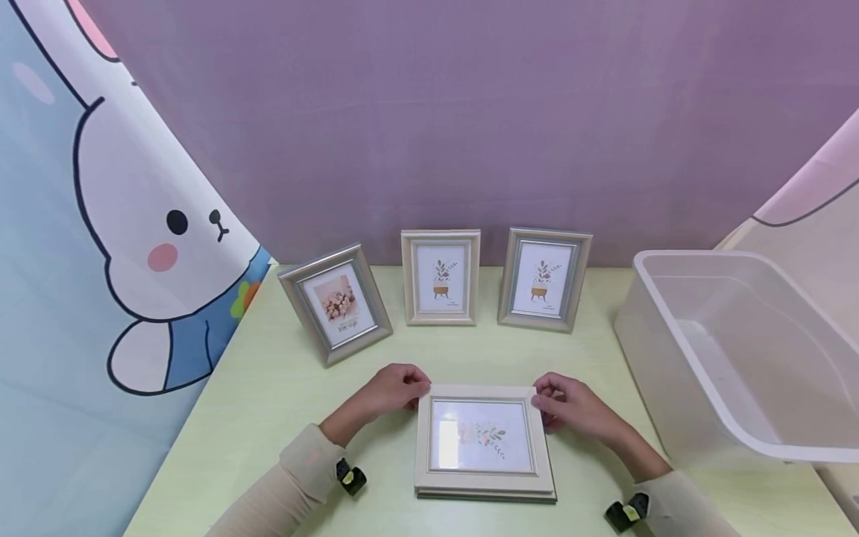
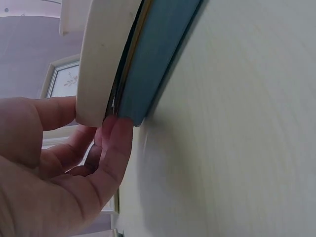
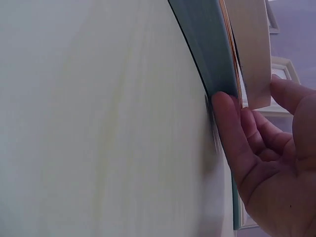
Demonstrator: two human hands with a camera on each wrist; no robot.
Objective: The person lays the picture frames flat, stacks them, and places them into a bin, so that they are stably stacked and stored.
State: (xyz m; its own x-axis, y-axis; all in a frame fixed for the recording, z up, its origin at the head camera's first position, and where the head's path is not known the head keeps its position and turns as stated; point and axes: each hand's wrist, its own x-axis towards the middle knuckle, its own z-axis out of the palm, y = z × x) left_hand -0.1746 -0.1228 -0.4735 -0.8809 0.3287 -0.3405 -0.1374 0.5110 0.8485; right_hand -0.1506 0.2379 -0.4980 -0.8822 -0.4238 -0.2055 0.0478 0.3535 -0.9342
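Note:
A cream picture frame (image 1: pixel 423 440) with a plant print lies sideways near the table's front, face up. Under it sits a second, blue-grey picture frame (image 2: pixel 155 57), whose edge also shows in the right wrist view. My left hand (image 1: pixel 400 387) pinches the far left corner of this pair, thumb and fingers bent about the edges. At the far right corner my right hand (image 1: pixel 569 403) does the same. The right wrist view shows a fingertip (image 3: pixel 223 100) against the lower frame's corner. A thin dark gap runs between the two frames.
Behind the hands stand three picture frames: a champagne one (image 1: pixel 376 313) with a flower photo, a cream one (image 1: pixel 408 283) in the middle, and a silver-edged one (image 1: pixel 576 287). A white plastic bin (image 1: pixel 671 380) stands at the right. A purple curtain (image 1: pixel 429 112) hangs behind the table.

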